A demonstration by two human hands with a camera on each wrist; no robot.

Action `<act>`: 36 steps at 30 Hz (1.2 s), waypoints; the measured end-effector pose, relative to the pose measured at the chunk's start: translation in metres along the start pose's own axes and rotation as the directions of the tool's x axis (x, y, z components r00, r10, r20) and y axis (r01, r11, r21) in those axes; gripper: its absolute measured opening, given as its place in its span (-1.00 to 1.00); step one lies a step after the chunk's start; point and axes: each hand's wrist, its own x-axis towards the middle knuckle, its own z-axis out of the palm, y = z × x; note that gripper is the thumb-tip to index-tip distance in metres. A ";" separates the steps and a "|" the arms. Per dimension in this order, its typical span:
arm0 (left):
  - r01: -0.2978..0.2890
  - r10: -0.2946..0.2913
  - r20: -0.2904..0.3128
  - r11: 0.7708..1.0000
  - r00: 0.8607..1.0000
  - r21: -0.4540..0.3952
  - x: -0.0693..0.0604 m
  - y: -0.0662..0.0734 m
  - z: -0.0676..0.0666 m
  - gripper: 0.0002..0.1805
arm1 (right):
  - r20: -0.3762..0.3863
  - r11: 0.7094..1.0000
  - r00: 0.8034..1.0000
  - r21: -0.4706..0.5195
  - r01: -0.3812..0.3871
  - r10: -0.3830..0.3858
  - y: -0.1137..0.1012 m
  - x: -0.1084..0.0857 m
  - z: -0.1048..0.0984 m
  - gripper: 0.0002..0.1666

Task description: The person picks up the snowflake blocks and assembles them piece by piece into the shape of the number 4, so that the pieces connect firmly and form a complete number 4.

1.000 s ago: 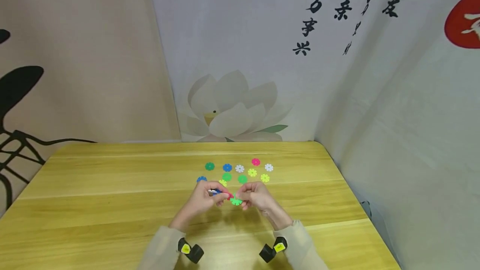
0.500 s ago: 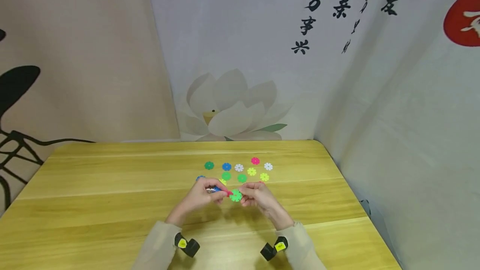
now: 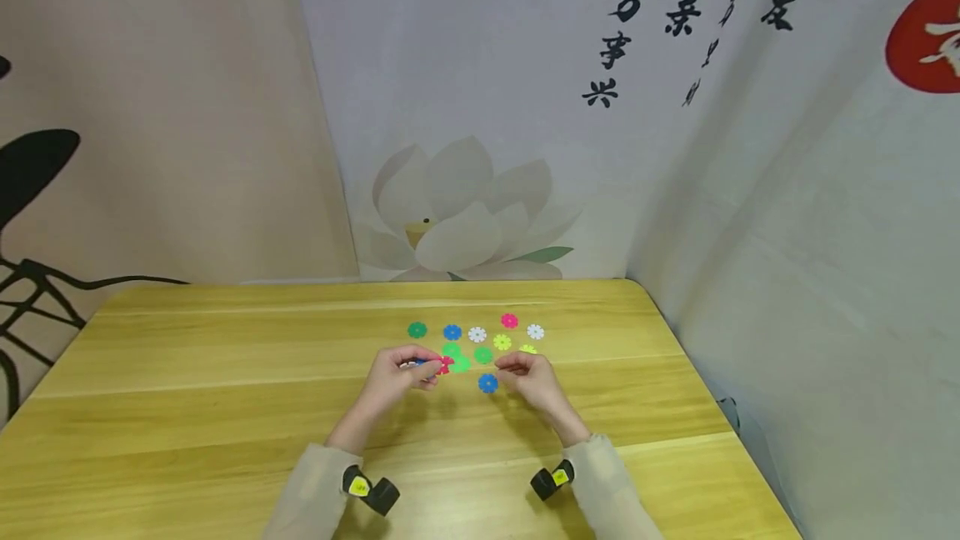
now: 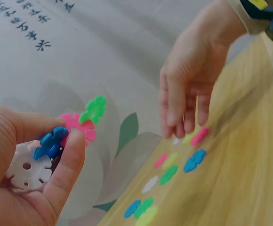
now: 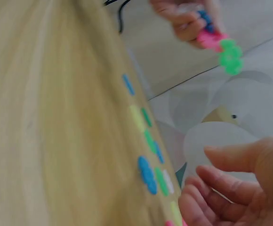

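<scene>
My left hand (image 3: 393, 377) pinches a chain of joined interlocking discs between thumb and fingers. In the left wrist view the chain runs from a white disc (image 4: 28, 169) near the palm through a blue disc (image 4: 52, 142) and a pink disc (image 4: 75, 126) to a green disc (image 4: 95, 109) at the free end. My right hand (image 3: 534, 382) hovers above the table, apart from the chain, its fingers loosely bent around nothing. Just left of its fingertips a loose blue disc (image 3: 488, 383) lies on the wood.
Farther back on the wooden table (image 3: 225, 390) lie several loose discs, among them a dark green disc (image 3: 417, 330), a pink disc (image 3: 509, 321) and a white disc (image 3: 536, 332). A printed cloth (image 3: 480, 107) hangs behind the table.
My right hand has let go of the green disc and drawn right. The left hand has moved slightly left and away from me with the chain, uncovering the loose blue disc.
</scene>
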 end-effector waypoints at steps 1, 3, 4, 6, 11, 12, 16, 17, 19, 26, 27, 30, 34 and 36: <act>0.002 -0.002 -0.003 1.000 1.000 -0.002 0.000 0.000 0.000 -0.80 | 0.005 0.999 1.000 -0.038 0.009 -0.008 0.003 0.001 0.001 -0.78; 0.002 -0.002 -0.003 1.000 1.000 -0.005 -0.001 0.001 0.000 -0.79 | 0.026 0.993 0.999 -0.109 0.036 -0.033 0.006 0.002 0.002 -0.76; 0.004 -0.004 -0.004 1.000 1.000 -0.007 -0.001 0.001 0.000 -0.79 | 0.037 0.988 0.998 -0.147 0.054 -0.049 0.007 0.003 0.003 -0.74; 0.011 -0.011 -0.006 1.000 1.000 -0.017 -0.002 0.001 0.000 -0.79 | 0.058 0.978 0.996 -0.197 0.071 -0.061 0.009 0.004 0.006 -0.70; 0.036 -0.038 -0.039 0.998 0.999 -0.048 -0.002 0.002 0.001 -0.82 | 0.082 0.942 0.992 -0.317 0.112 -0.090 0.011 0.006 0.011 -0.64; 0.037 -0.040 -0.046 0.998 0.998 -0.051 -0.002 0.003 0.001 -0.82 | 0.083 0.934 0.992 -0.339 0.118 -0.095 0.012 0.007 0.012 -0.64; 0.039 -0.044 -0.062 0.997 0.997 -0.068 -0.002 0.004 0.000 -0.81 | 0.088 0.899 0.988 -0.412 0.150 -0.125 0.011 0.008 0.014 -0.63; 0.039 -0.044 -0.063 0.997 0.997 -0.072 -0.002 0.004 0.000 -0.80 | 0.088 0.892 0.988 -0.424 0.154 -0.129 0.010 0.008 0.015 -0.63; 0.041 -0.045 -0.060 0.996 0.997 -0.076 -0.002 0.004 -0.001 -0.78 | 0.090 0.882 0.987 -0.442 0.161 -0.135 0.009 0.009 0.016 -0.66; 0.042 -0.045 -0.059 0.997 0.997 -0.058 -0.002 0.002 -0.003 -0.81 | 0.121 0.852 0.984 -0.494 0.173 -0.130 0.007 0.015 0.017 -0.75; 0.040 -0.043 -0.060 0.997 0.997 -0.059 -0.002 0.002 -0.003 -0.81 | 0.127 0.849 0.984 -0.501 0.169 -0.121 0.006 0.016 0.017 -0.75; 0.034 -0.037 -0.059 0.998 0.998 -0.058 -0.002 0.001 -0.003 -0.82 | 0.146 0.843 0.985 -0.514 0.159 -0.096 0.004 0.019 0.017 -0.76; 0.035 -0.039 -0.060 0.998 0.997 -0.058 -0.002 0.001 -0.004 -0.81 | 0.148 0.852 0.987 -0.507 0.131 -0.064 0.002 0.019 0.017 -0.74; 0.038 -0.042 -0.066 0.997 0.997 -0.061 -0.002 0.001 -0.004 -0.83 | 0.141 0.857 0.988 -0.501 0.123 -0.059 0.002 0.019 0.017 -0.72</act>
